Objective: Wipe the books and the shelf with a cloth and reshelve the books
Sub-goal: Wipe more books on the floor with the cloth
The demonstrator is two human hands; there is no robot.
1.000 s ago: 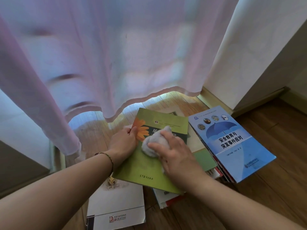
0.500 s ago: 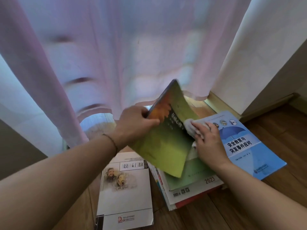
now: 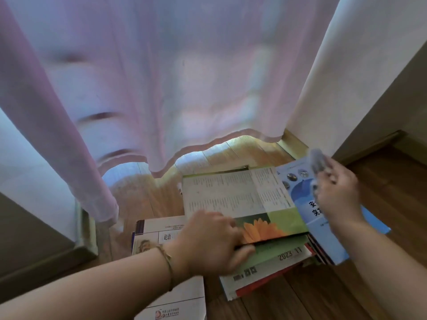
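The green book with the orange flower [image 3: 245, 204] lies back cover up on a stack of books [image 3: 272, 266] on the wooden floor. My left hand [image 3: 212, 243] grips its near edge, thumb underneath. My right hand [image 3: 337, 192] is raised over the blue umbrella book [image 3: 323, 215] and holds a grey-white cloth [image 3: 318, 160], which looks blurred. To the left of the stack lies a white book with portraits [image 3: 159, 239], partly hidden by my left forearm. No shelf is in view.
A sheer pink curtain [image 3: 161, 88] hangs to just above the floor behind the books. A white wall corner [image 3: 346, 77] stands at the right, with a wooden skirting board [image 3: 293, 142] below. A low ledge [image 3: 85, 229] sits at the left.
My left hand lifted the green book, turned it over and laid it on the stack back cover up. My right hand with the cloth came off the cover and rose to the right.
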